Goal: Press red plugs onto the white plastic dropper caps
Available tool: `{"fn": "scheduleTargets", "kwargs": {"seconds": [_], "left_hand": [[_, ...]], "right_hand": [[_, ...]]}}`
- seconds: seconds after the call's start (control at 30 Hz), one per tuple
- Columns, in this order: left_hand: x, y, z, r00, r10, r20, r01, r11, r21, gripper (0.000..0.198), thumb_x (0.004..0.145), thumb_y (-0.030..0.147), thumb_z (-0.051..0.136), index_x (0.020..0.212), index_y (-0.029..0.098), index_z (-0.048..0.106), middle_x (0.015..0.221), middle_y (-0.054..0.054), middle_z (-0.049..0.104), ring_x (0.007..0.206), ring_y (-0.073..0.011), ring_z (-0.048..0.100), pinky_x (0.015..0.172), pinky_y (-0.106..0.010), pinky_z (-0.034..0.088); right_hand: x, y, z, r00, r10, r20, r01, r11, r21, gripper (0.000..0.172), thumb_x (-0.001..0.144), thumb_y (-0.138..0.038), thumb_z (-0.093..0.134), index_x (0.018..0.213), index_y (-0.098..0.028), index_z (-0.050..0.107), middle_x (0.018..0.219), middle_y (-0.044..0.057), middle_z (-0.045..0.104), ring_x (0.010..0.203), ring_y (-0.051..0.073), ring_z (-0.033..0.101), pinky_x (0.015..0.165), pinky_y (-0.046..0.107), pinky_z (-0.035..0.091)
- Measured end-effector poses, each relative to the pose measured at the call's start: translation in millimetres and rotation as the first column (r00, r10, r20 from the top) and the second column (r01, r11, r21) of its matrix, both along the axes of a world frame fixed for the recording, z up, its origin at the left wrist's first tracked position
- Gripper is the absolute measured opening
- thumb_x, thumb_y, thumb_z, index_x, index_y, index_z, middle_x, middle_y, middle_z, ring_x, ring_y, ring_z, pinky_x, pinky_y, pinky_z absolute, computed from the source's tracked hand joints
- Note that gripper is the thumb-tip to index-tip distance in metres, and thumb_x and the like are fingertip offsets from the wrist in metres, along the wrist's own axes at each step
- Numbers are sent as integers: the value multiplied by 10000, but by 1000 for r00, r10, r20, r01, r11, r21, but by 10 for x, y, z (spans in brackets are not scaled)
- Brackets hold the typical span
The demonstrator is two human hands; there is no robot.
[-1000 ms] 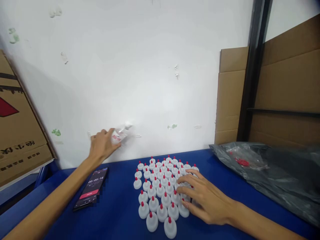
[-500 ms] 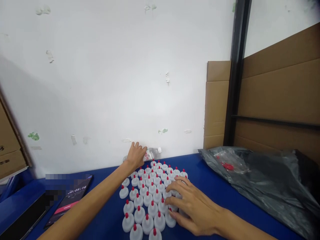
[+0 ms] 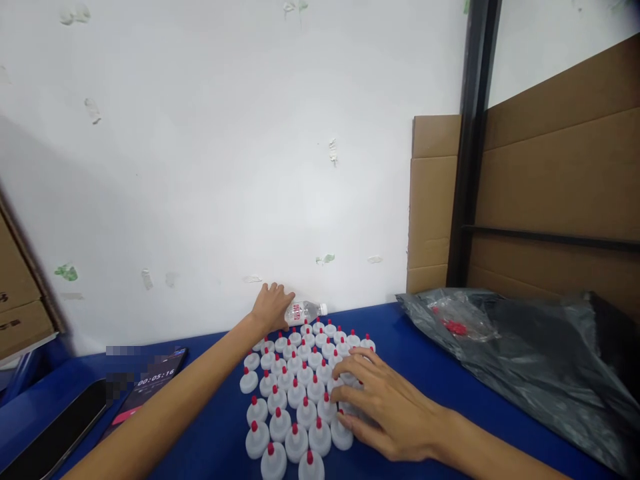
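Note:
Near the wall, my left hand (image 3: 271, 305) is wrapped over a clear plastic bottle (image 3: 305, 312) with a white cap and a red-printed label. The bottle lies on its side, and my hand hides its left end. In front of it stands a close cluster of white round nozzle caps (image 3: 296, 393) with red tips, mostly upright. My right hand (image 3: 385, 403) lies along the cluster's right side with its fingers spread and curved over the outer caps. The palm and fingers hide several of those caps.
The blue table (image 3: 210, 413) meets a white wall. A phone showing a timer (image 3: 150, 387) and a dark phone-like slab (image 3: 57, 427) lie at left. At right, a grey plastic sheet (image 3: 520, 360) carries a clear bag of red pieces (image 3: 457, 323). Cardboard (image 3: 555, 173) stands behind.
The bottle has shifted slightly right and toward me, and its label has turned more into view. My left hand stays over it. My right hand has barely moved.

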State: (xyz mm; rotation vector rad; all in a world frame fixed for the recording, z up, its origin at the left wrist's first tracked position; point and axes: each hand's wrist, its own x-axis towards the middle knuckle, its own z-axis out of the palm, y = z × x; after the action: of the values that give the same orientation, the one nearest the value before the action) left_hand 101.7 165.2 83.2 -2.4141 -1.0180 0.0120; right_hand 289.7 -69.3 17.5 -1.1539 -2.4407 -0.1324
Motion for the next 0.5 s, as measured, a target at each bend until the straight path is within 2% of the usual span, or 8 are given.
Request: {"fn": "scheduleTargets", "kwargs": {"seconds": [0.17, 0.23, 0.3, 0.37, 0.43, 0.5], "left_hand": [[-110, -14, 161, 983, 23, 183, -21, 1000, -12, 349, 996, 371, 639, 1280, 169, 615, 1285, -107, 633, 1117, -266, 643, 950, -488, 554], [-221, -116, 197, 960, 24, 280, -23, 1000, -7, 343, 1021, 391, 574, 1273, 164, 626, 1247, -133, 640, 1167, -301, 610, 999, -514, 511], [-378, -299, 152, 931, 18, 364, -16, 1000, -10, 364, 1064, 379, 440, 1305, 172, 617, 1277, -163, 613, 1243, -330, 558, 1042, -517, 472], [-571, -536, -5, 906, 15, 422, -2, 1000, -31, 429, 1087, 398, 328, 1401, 216, 556, 1395, -158, 546, 1342, -326, 491, 1091, -508, 443], [-782, -774, -262, 878, 41, 477, -3, 997, -81, 487, 1091, 446, 255, 1501, 279, 460, 1493, -141, 475, 1435, -329, 412, 1120, -541, 427], [-980, -955, -557, 759, 115, 640, 60, 967, -246, 520, 1072, 523, 279, 1552, 355, 388, 1644, -103, 282, 1511, -353, 309, 1156, -588, 385]], "right_hand": [[19, -22, 13, 996, -32, -85, 31, 999, -9, 269, 997, -356, 572, 1232, -239, 630, 1297, 111, 583, 1229, 280, 542, 1155, 528, 318], [69, 7, 1, 980, -123, -154, 122, 992, -21, 329, 1019, -411, 536, 1299, -258, 612, 1417, 129, 527, 1348, 321, 457, 1168, 577, 293], [141, 68, -26, 936, -254, -242, 244, 967, -72, 406, 1051, -482, 459, 1382, -277, 574, 1548, 126, 427, 1456, 340, 341, 1183, 601, 273], [208, 149, -68, 863, -371, -344, 328, 928, -176, 483, 1067, -547, 376, 1441, -285, 536, 1608, 107, 368, 1494, 324, 300, 1203, 590, 262], [239, 224, -114, 794, -429, -431, 325, 898, -297, 555, 1067, -597, 310, 1457, -270, 531, 1602, 98, 397, 1490, 304, 330, 1226, 571, 242], [216, 275, -149, 761, -442, -475, 285, 885, -367, 616, 1058, -634, 270, 1451, -248, 547, 1578, 96, 444, 1482, 295, 358, 1241, 555, 230]]}}
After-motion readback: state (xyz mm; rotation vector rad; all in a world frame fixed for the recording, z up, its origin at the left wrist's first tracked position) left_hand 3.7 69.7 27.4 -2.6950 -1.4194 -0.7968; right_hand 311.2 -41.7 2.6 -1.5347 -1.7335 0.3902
